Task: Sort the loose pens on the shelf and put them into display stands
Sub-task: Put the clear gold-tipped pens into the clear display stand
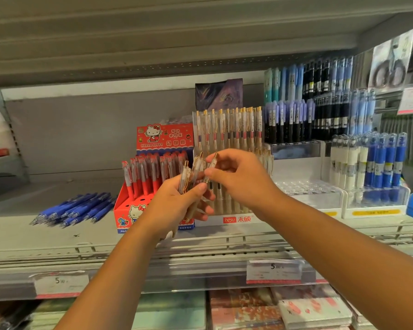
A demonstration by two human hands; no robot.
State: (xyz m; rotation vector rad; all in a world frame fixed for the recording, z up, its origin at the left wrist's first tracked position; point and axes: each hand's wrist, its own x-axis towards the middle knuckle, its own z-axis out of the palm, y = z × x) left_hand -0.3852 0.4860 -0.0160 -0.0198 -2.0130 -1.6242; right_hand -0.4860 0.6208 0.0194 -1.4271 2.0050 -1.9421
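My left hand (179, 203) grips a small bunch of clear pens with gold clips (188, 173), held upright in front of the shelf. My right hand (241, 177) pinches one clear gold-tipped pen (211, 166) between thumb and fingers, beside that bunch. Right behind both hands stands the clear tiered display stand (234, 219) with a red "hesu" label, its rows filled with matching clear gold-clip pens (229, 126). A loose pile of blue pens (74, 209) lies flat on the shelf at the left.
A red Hello Kitty box stand (163, 139) with red pens sits left of the clear stand. Further right are clear stands with blue and white pens (372, 160) and racks of dark and blue pens (320, 98). Price tags (274, 270) line the shelf's front rail.
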